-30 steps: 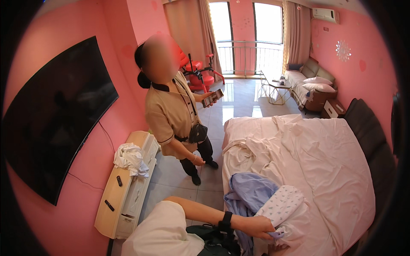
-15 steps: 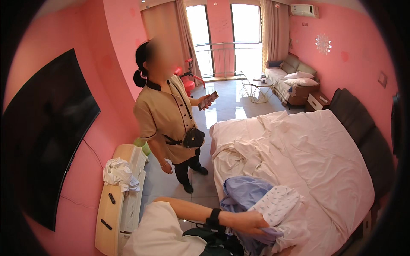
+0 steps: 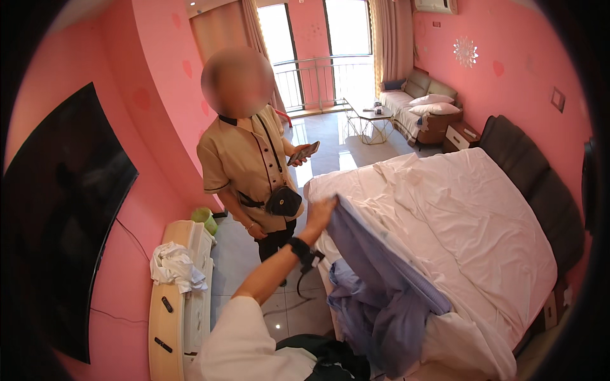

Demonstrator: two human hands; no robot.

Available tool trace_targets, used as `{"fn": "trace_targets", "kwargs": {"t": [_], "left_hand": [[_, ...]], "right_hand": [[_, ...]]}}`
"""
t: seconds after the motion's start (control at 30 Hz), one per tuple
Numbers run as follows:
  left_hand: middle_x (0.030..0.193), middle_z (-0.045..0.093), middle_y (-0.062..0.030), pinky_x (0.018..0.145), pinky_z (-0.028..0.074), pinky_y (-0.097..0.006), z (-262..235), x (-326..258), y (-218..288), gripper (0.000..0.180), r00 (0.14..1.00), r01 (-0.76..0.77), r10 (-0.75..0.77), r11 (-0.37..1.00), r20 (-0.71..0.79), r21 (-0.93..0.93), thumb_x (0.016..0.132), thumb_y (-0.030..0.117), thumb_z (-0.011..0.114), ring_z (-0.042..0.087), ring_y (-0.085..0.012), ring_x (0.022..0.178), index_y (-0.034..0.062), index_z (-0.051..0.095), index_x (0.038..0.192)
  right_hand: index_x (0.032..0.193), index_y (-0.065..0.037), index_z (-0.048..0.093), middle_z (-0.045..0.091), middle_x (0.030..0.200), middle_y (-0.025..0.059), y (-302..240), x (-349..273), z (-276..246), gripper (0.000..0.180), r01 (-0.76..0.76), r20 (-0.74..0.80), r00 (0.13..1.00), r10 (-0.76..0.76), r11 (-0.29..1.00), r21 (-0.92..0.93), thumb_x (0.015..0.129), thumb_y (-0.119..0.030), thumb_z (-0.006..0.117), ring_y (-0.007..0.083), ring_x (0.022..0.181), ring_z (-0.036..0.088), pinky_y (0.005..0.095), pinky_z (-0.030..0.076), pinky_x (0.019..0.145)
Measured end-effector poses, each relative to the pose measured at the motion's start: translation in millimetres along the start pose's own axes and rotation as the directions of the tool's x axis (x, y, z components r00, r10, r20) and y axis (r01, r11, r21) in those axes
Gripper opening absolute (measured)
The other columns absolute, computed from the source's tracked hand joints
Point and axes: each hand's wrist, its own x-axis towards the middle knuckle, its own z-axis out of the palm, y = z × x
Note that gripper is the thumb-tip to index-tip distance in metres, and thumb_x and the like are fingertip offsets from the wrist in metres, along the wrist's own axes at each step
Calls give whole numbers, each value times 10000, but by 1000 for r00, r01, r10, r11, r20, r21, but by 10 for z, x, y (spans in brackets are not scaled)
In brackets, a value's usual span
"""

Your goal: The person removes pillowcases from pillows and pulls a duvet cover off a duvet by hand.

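My left hand (image 3: 321,214), below a black wristband (image 3: 298,248), is closed on the upper corner of a piece of blue bed linen (image 3: 381,279). It holds the corner raised at the near left side of the bed (image 3: 457,197). From my fingers the blue cloth hangs in a slanting sheet toward the lower right, with a paler, whitish side along its edge. More of it lies bunched below, over the near bed edge. White bedding (image 3: 470,343) lies crumpled against its lower right end. My right hand is not in view.
Another person (image 3: 248,165) stands beyond my arm, holding a phone (image 3: 304,154). At left, a low cabinet (image 3: 166,324) bears crumpled white cloth (image 3: 176,263) and two remotes. A green bin (image 3: 204,220), glass table (image 3: 368,117) and sofa (image 3: 413,101) stand farther off.
My left hand has moved up and to the left, pulling the blue linen's corner up from the bed. The small-patterned white part no longer shows. The other person's head has turned.
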Motion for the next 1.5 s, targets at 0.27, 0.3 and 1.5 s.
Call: {"fn": "trace_targets", "kwargs": {"t": [0.27,0.3,1.5], "left_hand": [[743,581,-151,611,427,-292,604,-1260,525,241,789,-12,75,994,610,-106,763,188,532,560,-253,677,10,571,921],[739,568,-163,608,426,-292,595,-1361,824,221,714,-56,138,988,686,-141,753,168,540,553,-275,676,6,567,902],[728,558,-130,622,435,-362,801,-974,1220,167,735,-420,359,907,575,-30,719,81,539,550,-314,722,61,532,884]], "right_hand": [[1271,51,258,349,1264,215,-536,-747,1091,692,84,352,880,-321,832,548,711,-196,581,288,1173,344,328,277,958],[1271,50,257,349,1264,215,-885,-927,1206,692,101,331,839,-431,722,684,711,-195,581,288,1174,344,328,278,958],[663,72,495,459,569,149,-303,-543,-249,214,204,433,863,-261,963,174,749,-124,497,222,550,412,365,354,522]]}}
